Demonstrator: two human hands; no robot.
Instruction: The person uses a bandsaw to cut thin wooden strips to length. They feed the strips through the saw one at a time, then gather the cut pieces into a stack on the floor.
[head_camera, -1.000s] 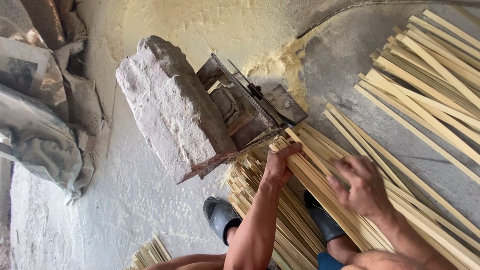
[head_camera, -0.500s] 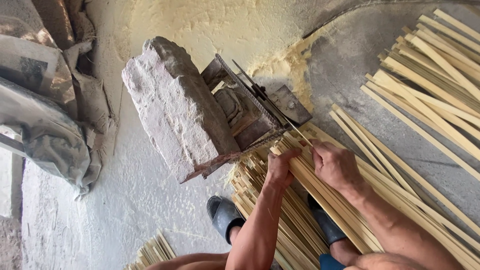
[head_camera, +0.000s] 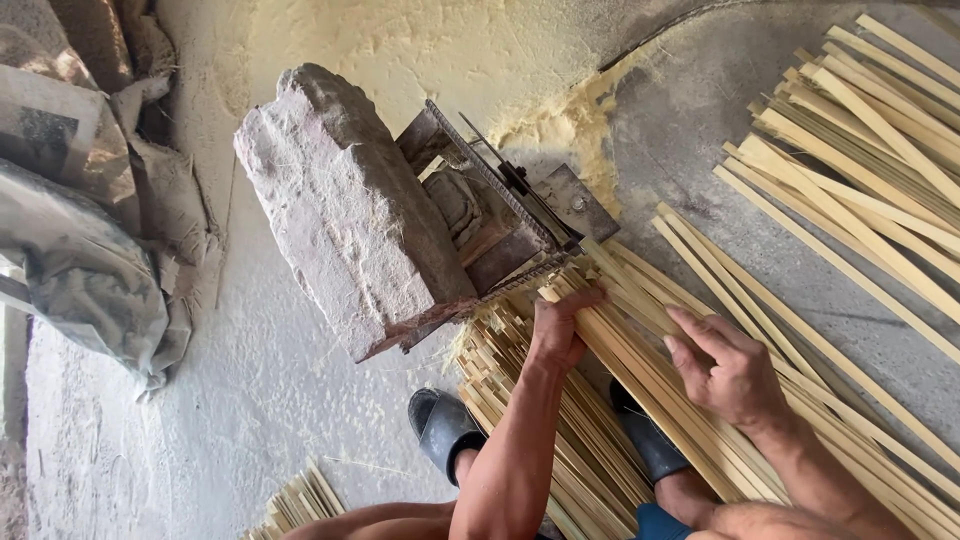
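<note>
Machine parts behind large pale rough stone block (head_camera: 345, 200) partly hidden; rusty metal splitting machine (head_camera: 505, 215) workings hard to read. Left hand (head_camera: 560, 330) clamped round pale yellow split bamboo strips (head_camera: 640, 360), fingertips at machine mouth. Right hand (head_camera: 725, 370) half-open, fingers resting flat on same bundle, gripping nothing. Strip ends cut off at lower right edge. Dark rubber sandals (head_camera: 445, 430) under bundle. Second loose strip pile (head_camera: 860, 130) upper right, bare grey floor (head_camera: 680, 120) between. Crumpled grey sacks (head_camera: 85, 240) far left, well apart.
</note>
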